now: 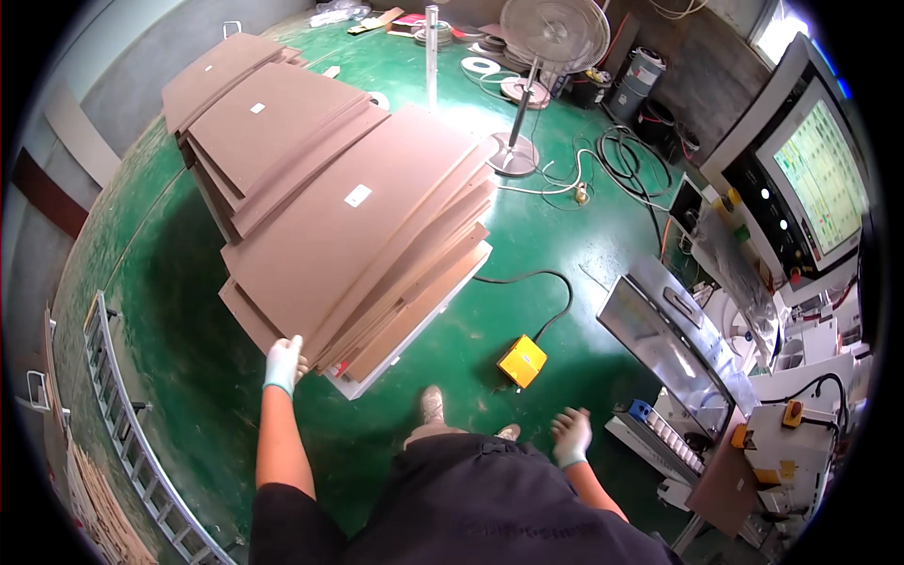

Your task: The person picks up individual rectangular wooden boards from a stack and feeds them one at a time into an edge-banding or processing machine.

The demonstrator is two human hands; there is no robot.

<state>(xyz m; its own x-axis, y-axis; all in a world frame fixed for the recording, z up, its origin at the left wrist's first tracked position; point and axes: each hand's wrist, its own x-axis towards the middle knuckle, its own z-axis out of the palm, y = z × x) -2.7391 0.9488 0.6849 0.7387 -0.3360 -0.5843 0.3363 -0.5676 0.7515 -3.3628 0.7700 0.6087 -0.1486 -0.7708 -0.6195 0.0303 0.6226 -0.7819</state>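
My left hand point(284, 363), in a white glove, is closed at the near corner of the stack, its thumb and fingers on the edge of a brown panel point(301, 254). That panel lies on top of several others, their edges fanned out unevenly, and carries a small white label point(357, 196). Beneath the stack a white base edge point(377, 372) shows. My right hand point(571, 436), also gloved in white, hangs low at my right side with its fingers loosely bent and apart. Nothing shows in it, and it touches nothing.
Two more panel stacks, a middle one point(273, 122) and a far one point(221, 71), stand behind. A yellow foot pedal point(521, 362) with a cable lies on the green floor. Rightward is a machine with a screen point(817, 179); a fan point(556, 33) stands behind, a ladder point(132, 424) lies left.
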